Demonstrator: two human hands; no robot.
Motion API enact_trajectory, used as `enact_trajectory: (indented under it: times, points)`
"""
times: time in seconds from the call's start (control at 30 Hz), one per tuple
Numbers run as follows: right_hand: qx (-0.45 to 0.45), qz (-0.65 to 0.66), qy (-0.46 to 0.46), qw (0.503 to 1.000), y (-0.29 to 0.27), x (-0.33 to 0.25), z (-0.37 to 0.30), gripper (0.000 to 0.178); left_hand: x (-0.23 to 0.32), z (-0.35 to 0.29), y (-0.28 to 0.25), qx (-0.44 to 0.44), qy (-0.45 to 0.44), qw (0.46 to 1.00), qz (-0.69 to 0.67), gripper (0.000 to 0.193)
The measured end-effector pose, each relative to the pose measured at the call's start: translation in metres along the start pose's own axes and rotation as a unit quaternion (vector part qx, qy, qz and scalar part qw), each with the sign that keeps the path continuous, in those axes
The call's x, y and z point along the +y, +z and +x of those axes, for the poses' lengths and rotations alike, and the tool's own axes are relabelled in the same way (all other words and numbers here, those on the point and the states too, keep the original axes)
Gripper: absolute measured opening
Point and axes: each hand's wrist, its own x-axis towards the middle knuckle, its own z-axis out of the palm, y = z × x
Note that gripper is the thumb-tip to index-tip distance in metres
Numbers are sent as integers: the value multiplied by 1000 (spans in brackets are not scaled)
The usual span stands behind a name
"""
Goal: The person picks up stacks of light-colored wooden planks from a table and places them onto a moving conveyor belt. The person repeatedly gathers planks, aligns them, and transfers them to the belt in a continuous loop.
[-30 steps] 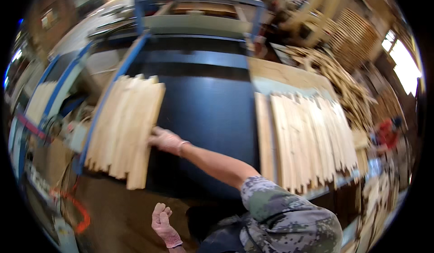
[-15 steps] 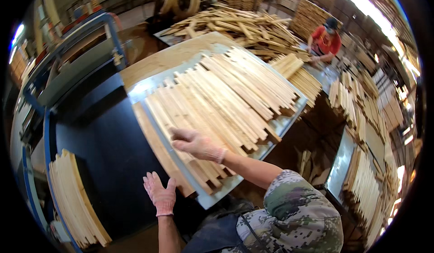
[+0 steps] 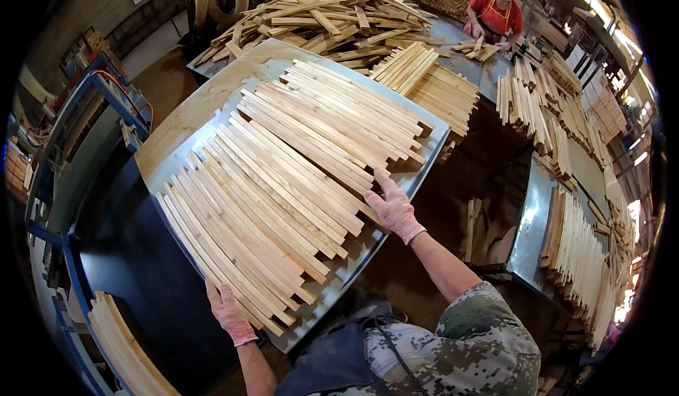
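Observation:
Pale wooden strips (image 3: 247, 205) lie side by side in a slanting row on the metal-topped table (image 3: 329, 293), with uneven ends. A dark gap parts them from a second group of strips (image 3: 339, 113) farther back. My left hand (image 3: 230, 312), in a pinkish knitted glove, rests along the outer side of the leftmost strip near its close end, fingers stretched. My right hand (image 3: 393, 205), gloved alike, touches the near ends of the strips by the gap. Its thumb and forefinger are spread; its other fingers are partly hidden. Neither hand has a strip lifted.
Left of the table lies a dark flat surface (image 3: 148, 247) with a blue frame and a stack of strips (image 3: 131, 346). A heap of loose wood (image 3: 318, 21) stands behind. A person in red (image 3: 495, 14) handles wood at the back right. More strips (image 3: 573, 247) fill a right-hand bench.
My left hand has come from over the dark surface to the leftmost strip. My right hand has gone from above the strips to their near ends at the right. The view has shifted.

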Motion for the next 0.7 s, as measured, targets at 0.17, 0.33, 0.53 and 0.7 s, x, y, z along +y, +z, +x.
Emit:
enact_trajectory:
  times: [0.17, 0.33, 0.53, 0.7]
  points:
    - [-33, 92, 30, 995, -1, -29, -1, 79, -7, 13, 4, 15, 13, 1000, 20, 71]
    - [-140, -20, -10, 990, -8, -44, -4, 76, -19, 38, -33, -62, 15, 998, 4, 79]
    - [-224, -208, -19, 952, 63, -110, 84, 54, 1, 24, -49, -28, 115, 911, 396, 82]
    - [-168, -367, -159, 901, 111, -54, 143, 57, 36, 13, -13, -28, 79, 889, 450, 101]
